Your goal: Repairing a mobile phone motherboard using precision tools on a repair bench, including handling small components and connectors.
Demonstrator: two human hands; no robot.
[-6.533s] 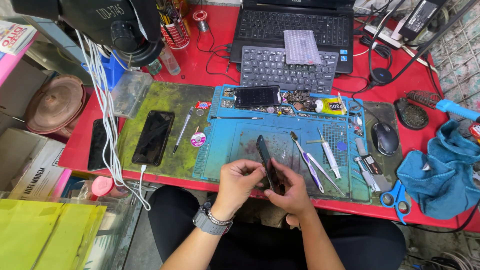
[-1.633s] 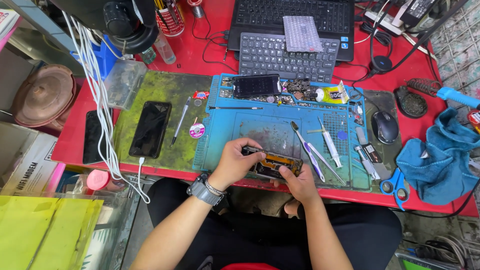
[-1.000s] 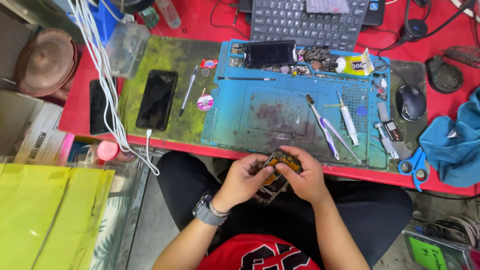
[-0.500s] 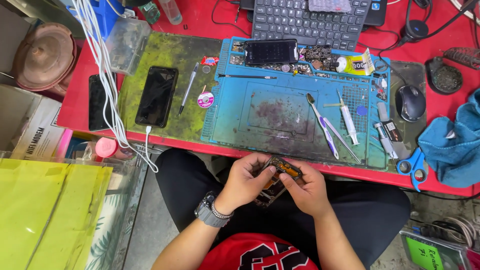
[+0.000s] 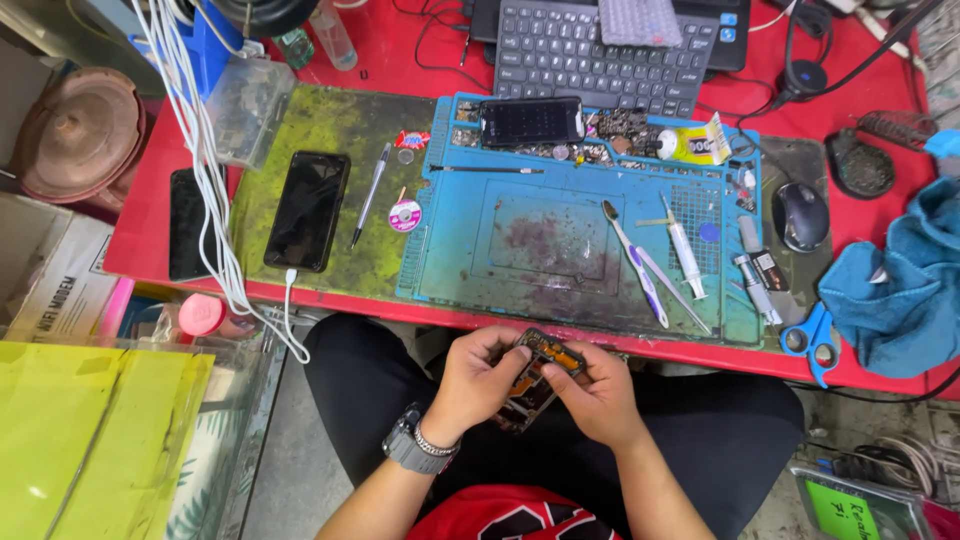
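Observation:
Both hands hold an opened phone (image 5: 538,380) with its inner parts showing, over my lap just below the table's front edge. My left hand (image 5: 478,378) grips its left side, a watch on that wrist. My right hand (image 5: 597,395) holds the right side, fingers curled over the top edge. A blue work mat (image 5: 560,240) lies on the red table (image 5: 400,40) above the hands.
On the mat lie a toothbrush (image 5: 633,262), a syringe (image 5: 682,245) and another phone (image 5: 531,122). A black phone (image 5: 307,209) rests on a green mat at left, beside white cables (image 5: 205,180). Blue scissors (image 5: 810,340), a blue cloth (image 5: 905,285), a mouse (image 5: 800,215) and a keyboard (image 5: 590,60) are also present.
The opened phone went from the blue mat down to my lap, both hands with it. In the last half second the hands shifted only slightly.

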